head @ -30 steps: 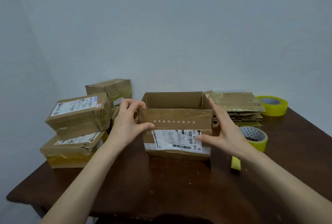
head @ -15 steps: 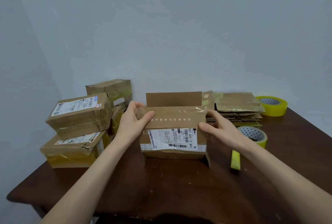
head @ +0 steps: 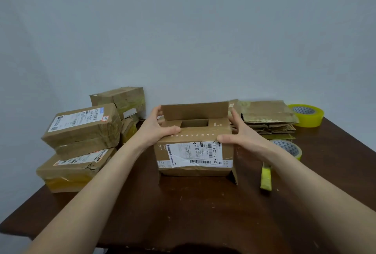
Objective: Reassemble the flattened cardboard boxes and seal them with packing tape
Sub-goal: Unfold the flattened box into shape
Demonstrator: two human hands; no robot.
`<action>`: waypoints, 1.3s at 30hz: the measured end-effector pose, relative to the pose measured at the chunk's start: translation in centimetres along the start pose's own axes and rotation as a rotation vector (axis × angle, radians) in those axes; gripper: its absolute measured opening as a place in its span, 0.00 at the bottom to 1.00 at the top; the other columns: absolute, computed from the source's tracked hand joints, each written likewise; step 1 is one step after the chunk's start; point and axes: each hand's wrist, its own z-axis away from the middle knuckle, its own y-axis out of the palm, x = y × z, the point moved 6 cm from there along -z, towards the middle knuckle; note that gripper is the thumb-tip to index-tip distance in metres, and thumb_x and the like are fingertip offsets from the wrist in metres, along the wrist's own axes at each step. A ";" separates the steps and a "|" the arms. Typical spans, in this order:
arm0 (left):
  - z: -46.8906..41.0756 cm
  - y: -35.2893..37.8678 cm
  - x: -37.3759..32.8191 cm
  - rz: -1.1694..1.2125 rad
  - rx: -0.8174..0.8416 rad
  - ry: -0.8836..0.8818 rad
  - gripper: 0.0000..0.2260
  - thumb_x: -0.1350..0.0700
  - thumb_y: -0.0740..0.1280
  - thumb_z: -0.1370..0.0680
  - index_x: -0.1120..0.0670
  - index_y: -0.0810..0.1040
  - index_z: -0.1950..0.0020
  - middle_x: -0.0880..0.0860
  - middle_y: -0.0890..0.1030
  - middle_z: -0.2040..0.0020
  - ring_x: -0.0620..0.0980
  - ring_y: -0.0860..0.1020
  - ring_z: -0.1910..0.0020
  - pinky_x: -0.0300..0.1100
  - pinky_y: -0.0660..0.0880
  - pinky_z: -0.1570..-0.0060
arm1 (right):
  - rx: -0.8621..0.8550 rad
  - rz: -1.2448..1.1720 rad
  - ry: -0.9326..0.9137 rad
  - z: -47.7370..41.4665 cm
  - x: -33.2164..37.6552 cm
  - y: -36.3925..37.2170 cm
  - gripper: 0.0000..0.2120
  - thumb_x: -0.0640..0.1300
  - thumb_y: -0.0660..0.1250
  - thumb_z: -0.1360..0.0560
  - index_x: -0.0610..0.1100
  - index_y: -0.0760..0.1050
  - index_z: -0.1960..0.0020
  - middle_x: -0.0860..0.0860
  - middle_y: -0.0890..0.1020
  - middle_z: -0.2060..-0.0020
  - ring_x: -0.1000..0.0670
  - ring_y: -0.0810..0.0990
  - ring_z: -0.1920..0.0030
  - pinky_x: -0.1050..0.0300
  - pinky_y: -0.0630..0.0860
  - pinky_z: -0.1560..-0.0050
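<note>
Since half a second ago our thumbs have pushed the near flap [head: 195, 132] of the box [head: 195, 154] lower, so a dark opening now shows between it and the far flap [head: 195, 110], which stands upright. Our left hand [head: 156, 129] grips the box's left top corner, thumb on the near flap and fingers curled round the end. Our right hand [head: 242, 137] holds the right top corner, thumb on the flap's front edge and fingers along the end. We have the box on the table [head: 183, 213], mid-way across. Left of the box are stacked sealed boxes [head: 81, 127]. Right of it lies flattened cardboard [head: 266, 115], with one tape roll [head: 289, 149] nearer us and a second tape roll [head: 307, 115] further right
</note>
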 end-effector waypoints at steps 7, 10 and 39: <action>0.9 2.4 0.8 -0.317 0.041 0.131 0.27 0.34 0.67 0.30 0.47 0.73 0.37 0.45 0.75 0.37 0.45 0.72 0.38 0.43 0.69 0.39 | -0.027 0.210 -0.093 -0.1 1.5 -0.7 0.55 0.61 0.77 0.41 0.57 0.51 0.22 0.52 0.60 0.25 0.48 0.61 0.26 0.50 0.62 0.29; 0.9 3.2 0.8 -0.687 0.164 0.183 0.47 0.19 0.45 0.38 0.44 0.63 0.26 0.47 0.65 0.26 0.49 0.62 0.27 0.50 0.61 0.30 | 0.027 0.395 -0.103 -0.4 2.1 -0.3 0.37 0.62 0.75 0.35 0.57 0.66 0.30 0.51 0.65 0.30 0.52 0.65 0.33 0.54 0.66 0.34; 2.7 9.7 1.1 -1.090 0.289 0.275 0.36 0.33 0.53 0.23 0.48 0.45 0.22 0.53 0.47 0.21 0.49 0.47 0.22 0.50 0.46 0.25 | 0.086 1.305 -0.032 1.2 -0.1 6.1 0.41 0.61 0.56 0.21 0.39 0.43 0.22 0.41 0.47 0.22 0.44 0.45 0.22 0.49 0.44 0.24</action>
